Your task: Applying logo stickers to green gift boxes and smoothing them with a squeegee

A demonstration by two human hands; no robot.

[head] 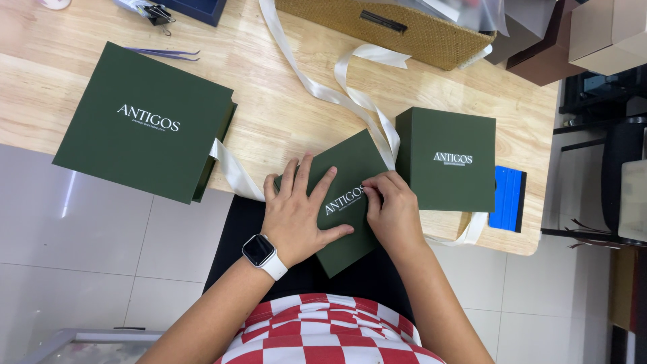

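Hands first: your left hand [294,214] lies flat and spread, fingers released, pressing on the small dark green box [344,195] that sits tilted at the near edge of the wooden bench [276,101], partly overhanging it. Your right hand [391,207] rests on the same box's right side, its fingertips [369,185] pinched together against the lid near the white lettering; whether they grip anything there, you cannot tell. A cream ribbon [350,98] runs from the back of the bench down to this box. Just beside your right hand stands a second green box [448,158], with a blue scraper [507,197] beyond it. A larger green box [145,121] lies well apart to your left.
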